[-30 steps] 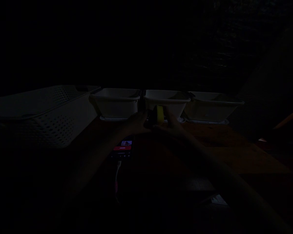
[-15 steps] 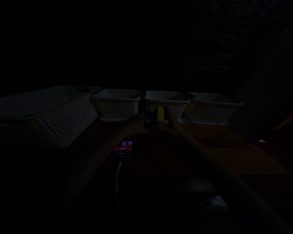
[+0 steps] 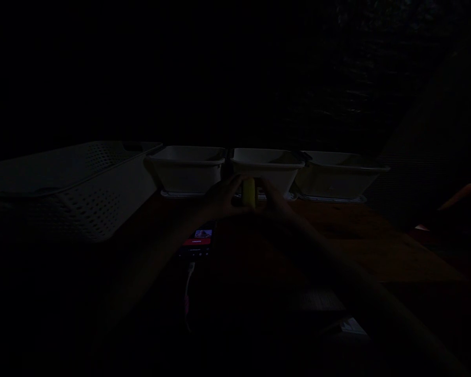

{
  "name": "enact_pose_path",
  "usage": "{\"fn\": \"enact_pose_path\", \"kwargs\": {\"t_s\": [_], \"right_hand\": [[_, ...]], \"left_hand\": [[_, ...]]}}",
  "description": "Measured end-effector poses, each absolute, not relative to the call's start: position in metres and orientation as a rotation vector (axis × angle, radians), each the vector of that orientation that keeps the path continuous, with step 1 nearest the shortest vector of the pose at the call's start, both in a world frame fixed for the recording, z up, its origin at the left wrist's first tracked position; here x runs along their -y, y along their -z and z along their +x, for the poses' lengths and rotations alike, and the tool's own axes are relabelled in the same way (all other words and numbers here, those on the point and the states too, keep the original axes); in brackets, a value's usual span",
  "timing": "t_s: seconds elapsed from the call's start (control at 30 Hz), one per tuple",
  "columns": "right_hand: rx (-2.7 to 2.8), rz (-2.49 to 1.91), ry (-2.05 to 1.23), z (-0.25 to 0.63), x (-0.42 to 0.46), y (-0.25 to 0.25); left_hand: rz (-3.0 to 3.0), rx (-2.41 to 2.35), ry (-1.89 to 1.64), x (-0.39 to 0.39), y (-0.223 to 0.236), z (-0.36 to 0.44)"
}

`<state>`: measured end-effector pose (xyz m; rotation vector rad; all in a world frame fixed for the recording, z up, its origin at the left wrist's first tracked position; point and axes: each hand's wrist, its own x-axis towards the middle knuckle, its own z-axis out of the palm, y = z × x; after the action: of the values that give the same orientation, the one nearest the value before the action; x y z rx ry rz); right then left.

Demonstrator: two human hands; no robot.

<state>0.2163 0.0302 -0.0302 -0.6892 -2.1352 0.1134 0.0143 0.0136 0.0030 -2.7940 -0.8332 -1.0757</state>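
Yellow object (image 3: 249, 193) is held between the left hand (image 3: 219, 202) and right hand (image 3: 277, 205), both half-curled. Three tubs (image 3: 192, 175) stand behind on the desk (image 3: 361, 225).

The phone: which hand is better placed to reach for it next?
Probably the left hand: the phone shows by its forearm; the right hand is farther off. Both appear to hold the yellow thing.

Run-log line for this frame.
left hand: holding yellow item; right hand: holding same item; beyond: three pale tubs in a row; left side: perforated basket; phone: screen lit; light: very dim
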Motion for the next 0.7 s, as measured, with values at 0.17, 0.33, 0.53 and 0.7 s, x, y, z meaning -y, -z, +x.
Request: {"fn": "enact_pose_path", "kwargs": {"t_s": [0.17, 0.33, 0.53, 0.7], "right_hand": [[2.151, -0.682, -0.182, 0.2158, -0.0316, 0.0329], [2.193, -0.749, -0.253, 0.2153, -0.0332, 0.0355], [2.187, -0.789, -0.306, 0.2135, -0.0293, 0.0324], [2.177, -0.788, -0.247, 0.2161, -0.0342, 0.033]], "left_hand": [[-2.769, 0.894, 1.058, -0.0145, -0.0025, 0.0141], [-2.805, 0.861, 1.067, -0.0104, -0.005, 0.0156], [-2.793, 0.857, 1.13, -0.009, -0.0063, 0.0151], [-2.803, 0.823, 1.161, -0.0105, -0.0059, 0.0147]]}}
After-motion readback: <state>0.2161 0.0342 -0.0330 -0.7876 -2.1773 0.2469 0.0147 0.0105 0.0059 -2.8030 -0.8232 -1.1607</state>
